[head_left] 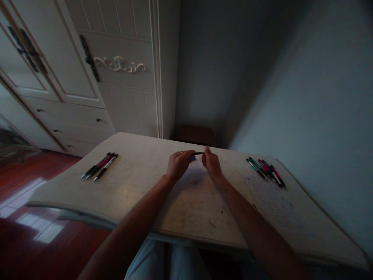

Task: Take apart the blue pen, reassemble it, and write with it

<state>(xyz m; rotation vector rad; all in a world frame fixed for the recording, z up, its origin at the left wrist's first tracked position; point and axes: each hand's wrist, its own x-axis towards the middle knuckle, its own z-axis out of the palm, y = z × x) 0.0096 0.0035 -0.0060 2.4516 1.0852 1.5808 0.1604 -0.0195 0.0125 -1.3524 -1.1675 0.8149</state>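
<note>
Both hands out front over the counter, near its far edge, roughly mid-width. Left hand: fingers pinching one end of a thin dark pen, back of the hand up. Right hand: fingers curled in, thumb up top, gripping the pen's other end. Pen lies roughly level between the two hands, short dark length showing in the gap; ends hidden by fingers, so cannot tell whether it is whole or in parts. Small blue item just beside the left fingertips, under the pen; too small to identify, contact with the hand unclear.

Sheet of paper with faint marks flat on the counter below the hands, between the forearms. Second sheet, covered in writing, flat to the right, past the right forearm; text unreadable.

Left pen group: dark, red and white-and-black pens side by side, slanted, well apart from the left hand. Right pen group: green, purplish and red-and-black pens, slanted the other way, by the top of the written sheet.

Tiny scraps near the front edge. White wardrobe behind at left, grey-blue wall at right, reddish floor lower left. Lighting dim.
</note>
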